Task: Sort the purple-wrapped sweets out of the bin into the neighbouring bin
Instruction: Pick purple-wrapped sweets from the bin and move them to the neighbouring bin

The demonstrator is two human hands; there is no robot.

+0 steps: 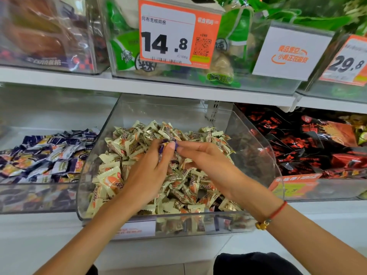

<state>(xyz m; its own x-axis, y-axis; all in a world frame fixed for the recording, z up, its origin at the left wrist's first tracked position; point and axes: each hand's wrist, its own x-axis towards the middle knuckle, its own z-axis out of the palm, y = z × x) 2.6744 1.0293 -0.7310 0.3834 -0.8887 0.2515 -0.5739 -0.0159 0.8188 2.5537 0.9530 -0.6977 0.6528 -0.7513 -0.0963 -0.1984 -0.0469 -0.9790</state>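
A purple-wrapped sweet (163, 148) sits crumpled above the middle of the clear bin (256, 143). Cream-wrapped sweets (139, 139) fill that bin. The neighbouring bin (35, 197) on its left edge holds purple ones.

Both bare forearms enter from the bottom of the frame and converge toward the centre. Left hand (148, 171), back up, palm down, fingers curled, thumb and fingertips pinching at upper centre. Right hand (208, 163) reaches in from the lower right, back up, fingers extended leftward, tips meeting the left hand's fingertips. Right wrist wears a red cord bracelet (273, 214) with beads.
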